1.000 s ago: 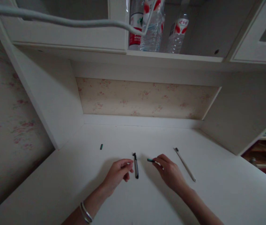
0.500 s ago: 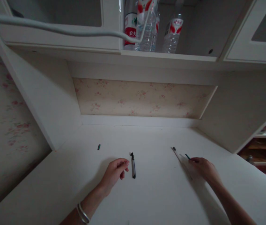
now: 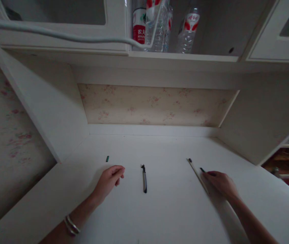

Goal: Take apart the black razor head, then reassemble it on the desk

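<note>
So I'm at the white desk (image 3: 159, 210) with pen bits spread out in front of me. My right hand (image 3: 220, 184) is lying palm-down beside the long pale pen barrel (image 3: 197, 176), with a small dark green cap (image 3: 202, 169) poking out at my fingertips; I think I'm pinching it lightly between thumb and forefinger, but it's dim and tiny in this view, so it might just be resting on the desk against my fingers. The cap sits just beside the barrel, on its right, close to the barrel's dark far end. My left hand (image 3: 109, 181) is empty, fingers loosely curled, knuckles on the desk, roughly between the black pen (image 3: 144, 178) in the middle and a second little green piece (image 3: 107, 158) further back on the left, touching neither. Feels like I'm in the sorting and matching part: cap meets barrel on the right. Next move probably needs the barrel held or lifted so it doesn't roll, then the cap lined up with the correct end and pushed on straight. My left hand is free for steadying. Water bottles (image 3: 159, 27) are up on the shelf, out of the way.
</note>
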Available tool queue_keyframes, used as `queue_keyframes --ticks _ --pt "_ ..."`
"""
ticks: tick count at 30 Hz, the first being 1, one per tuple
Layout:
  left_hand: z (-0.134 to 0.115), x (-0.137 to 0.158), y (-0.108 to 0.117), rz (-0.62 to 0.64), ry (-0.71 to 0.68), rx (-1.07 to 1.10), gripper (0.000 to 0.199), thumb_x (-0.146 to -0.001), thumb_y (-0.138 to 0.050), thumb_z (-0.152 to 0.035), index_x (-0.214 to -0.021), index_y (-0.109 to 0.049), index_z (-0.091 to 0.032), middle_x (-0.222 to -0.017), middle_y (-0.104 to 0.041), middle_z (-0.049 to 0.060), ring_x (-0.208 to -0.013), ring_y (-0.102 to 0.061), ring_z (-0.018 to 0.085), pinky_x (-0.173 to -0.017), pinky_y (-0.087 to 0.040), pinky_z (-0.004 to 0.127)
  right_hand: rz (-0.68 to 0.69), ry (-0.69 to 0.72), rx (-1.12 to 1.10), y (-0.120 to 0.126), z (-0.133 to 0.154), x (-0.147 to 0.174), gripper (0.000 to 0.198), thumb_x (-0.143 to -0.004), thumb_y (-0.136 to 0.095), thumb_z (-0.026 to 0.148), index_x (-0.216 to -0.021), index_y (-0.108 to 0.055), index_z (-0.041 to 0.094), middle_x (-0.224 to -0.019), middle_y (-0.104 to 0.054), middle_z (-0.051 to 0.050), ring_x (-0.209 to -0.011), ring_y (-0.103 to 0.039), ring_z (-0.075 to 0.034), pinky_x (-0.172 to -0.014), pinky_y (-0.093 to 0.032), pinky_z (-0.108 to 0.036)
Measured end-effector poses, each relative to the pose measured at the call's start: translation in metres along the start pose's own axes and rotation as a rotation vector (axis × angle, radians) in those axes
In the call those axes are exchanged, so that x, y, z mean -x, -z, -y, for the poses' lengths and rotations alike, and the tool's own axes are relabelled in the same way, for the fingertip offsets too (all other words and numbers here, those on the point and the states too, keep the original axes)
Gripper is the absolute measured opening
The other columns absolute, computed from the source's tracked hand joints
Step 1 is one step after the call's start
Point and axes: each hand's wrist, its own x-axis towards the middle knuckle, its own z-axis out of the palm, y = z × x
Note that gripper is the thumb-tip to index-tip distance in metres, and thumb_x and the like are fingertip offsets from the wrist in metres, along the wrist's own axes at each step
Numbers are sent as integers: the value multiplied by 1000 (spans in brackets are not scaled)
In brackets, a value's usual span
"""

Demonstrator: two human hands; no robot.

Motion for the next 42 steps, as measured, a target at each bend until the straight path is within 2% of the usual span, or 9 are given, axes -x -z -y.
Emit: queue_keyframes --ticks 7,12,16,19,24,29,36,39,42 --pt "5 -40 94 -124 -23 -426 38 -68 -60 -52 -87 -67 -20 -75 -66 3 -56 -55 16 -52 -40 25 -131 17 -36 7 27 11 48 -75 -46 58 -90 -72 21 -89 -70 -10 -82 -63 -29 -67 -45 -34" --pt "16 -65 121 -35 -112 -652 49 -62 -64 -44 -104 -65 -20 -108 -65 7 -87 -61 24 -82 -43 32 2 188 -207 -7 95 50 44 -79 -45 55 -89 -70 21 -80 -70 -7 -70 -63 -23 -65 -45 -31" --pt "27 -81 118 92 -128 -681 57 -61 -65 -39 -114 -61 -19 -127 -55 10 -108 -55 28 -94 -38 33 184 440 -316 -31 148 84 36 -85 -43 47 -84 -68 22 -82 -70 -3 -66 -62 -19 -62 -44 -28" --pt "32 -91 115 132 -141 -682 56 -58 -67 -36 -112 -63 -19 -125 -57 11 -109 -55 28 -97 -36 33 241 503 -336 -47 175 98 32 -86 -45 42 -82 -69 22 -80 -69 -2 -68 -63 -19 -61 -43 -26" --pt "35 -104 112 147 -137 -649 49 -57 -69 -31 -105 -66 -21 -115 -64 9 -103 -59 28 -92 -40 33 266 546 -261 -61 201 105 28 -87 -46 37 -83 -69 22 -79 -69 -3 -69 -63 -18 -60 -40 -24" --pt "41 -107 112 139 -112 -622 53 -57 -69 -31 -109 -64 -19 -107 -67 9 -97 -61 27 -88 -42 33 270 484 -111 -66 218 107 29 -88 -45 40 -93 -66 22 -80 -70 -5 -72 -64 -19 -61 -39 -25" --pt "37 -100 100 71 -103 -531 63 -59 -71 -39 -115 -59 -13 -102 -66 11 -94 -60 27 -80 -46 34 155 497 73 -81 234 112 35 -86 -46 50 -90 -63 21 -90 -69 -9 -75 -65 -25 -60 -41 -29" --pt "23 -84 79 63 -101 -398 63 -69 -65 -45 -121 -53 -12 -110 -63 13 -94 -60 22 -80 -47 31 129 529 120 -87 239 114 32 -86 -46 48 -90 -61 19 -90 -67 -10 -75 -65 -26 -61 -42 -31" --pt "5 -58 49 97 -32 162 58 -70 -72 -38 -121 -53 -17 -115 -61 12 -99 -57 19 -80 -45 28 135 534 161 -92 243 114 26 -87 -45 37 -93 -60 17 -94 -66 -12 -78 -65 -28 -63 -43 -33"
